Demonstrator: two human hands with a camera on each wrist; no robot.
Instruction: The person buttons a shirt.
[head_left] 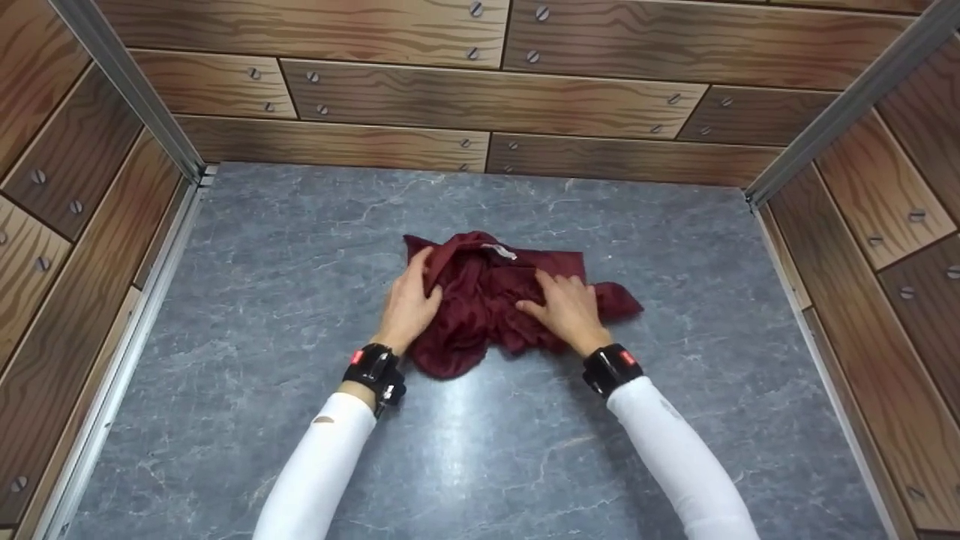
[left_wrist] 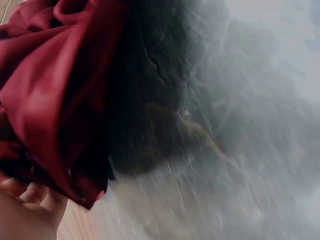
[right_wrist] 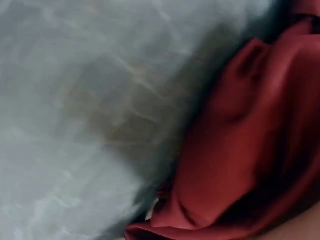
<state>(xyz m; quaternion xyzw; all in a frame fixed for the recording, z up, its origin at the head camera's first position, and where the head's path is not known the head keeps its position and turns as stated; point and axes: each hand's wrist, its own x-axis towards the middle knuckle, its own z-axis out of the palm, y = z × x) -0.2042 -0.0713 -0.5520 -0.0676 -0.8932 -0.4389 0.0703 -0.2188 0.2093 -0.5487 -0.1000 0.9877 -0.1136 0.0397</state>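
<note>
A crumpled dark red garment point(head_left: 466, 300) of smooth, slightly shiny fabric lies on the grey surface, with a small white label point(head_left: 501, 251) near its upper edge. At its left side my left hand point(head_left: 407, 306) grips a fold, fingers behind and thumb in front. My right hand point(head_left: 571, 311) holds the right part from above, its thumb pointing inward. In the left wrist view, curled fingers point(left_wrist: 32, 192) show under the draped cloth point(left_wrist: 45, 100). The right wrist view has the cloth point(right_wrist: 220, 155) covering most of that hand. What kind of garment it is, I cannot tell.
The grey marbled tabletop point(head_left: 247, 315) surrounds the garment. Wood-patterned panels point(head_left: 390, 94) stand at the back and on both sides, with metal rails point(head_left: 142, 330) along the edges. Black wrist cameras point(head_left: 373, 369) are strapped to both wrists over or beside white sleeves point(head_left: 319, 465).
</note>
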